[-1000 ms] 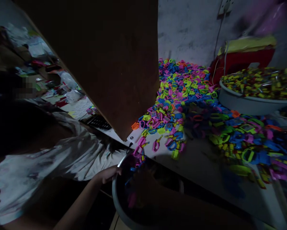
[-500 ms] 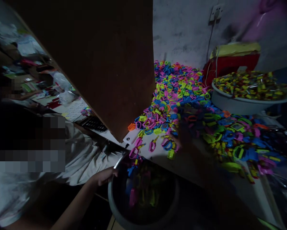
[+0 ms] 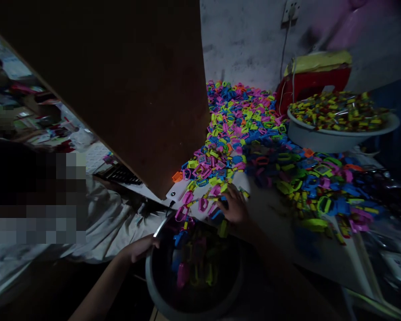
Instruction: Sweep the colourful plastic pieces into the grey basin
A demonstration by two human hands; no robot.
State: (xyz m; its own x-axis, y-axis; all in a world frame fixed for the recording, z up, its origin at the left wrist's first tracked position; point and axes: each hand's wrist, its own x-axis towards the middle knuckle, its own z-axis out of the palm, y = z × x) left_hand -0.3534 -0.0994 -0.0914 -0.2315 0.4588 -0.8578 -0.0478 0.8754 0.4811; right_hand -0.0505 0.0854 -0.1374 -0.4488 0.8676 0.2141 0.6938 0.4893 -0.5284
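My left hand [image 3: 143,247] grips the left rim of a round grey basin [image 3: 149,278], its fingers over the edge. Inside the dark basin lie several bright plastic toy watches [image 3: 183,274] in pink, blue and yellow-green. Over the table's front edge, my right hand [image 3: 234,206] reaches with its fingers apart and bent down onto the white tabletop. Close by its fingers are a pink toy watch [image 3: 203,204] and small yellow sticks. A yellow-green piece [image 3: 223,228] sits at the edge just below this hand, above the basin.
A large heap of toy watches [image 3: 237,111] spreads back to the wall. At right stands a grey tub [image 3: 334,141] full of small yellow-and-red pieces, before a red and yellow box [image 3: 324,80]. A brown board [image 3: 146,98] rises at left. Another person sits beyond it.
My right hand has moved left and toward the basin, drawing the pieces at the table edge with it. My left hand stays on the basin rim. The view has shifted slightly.
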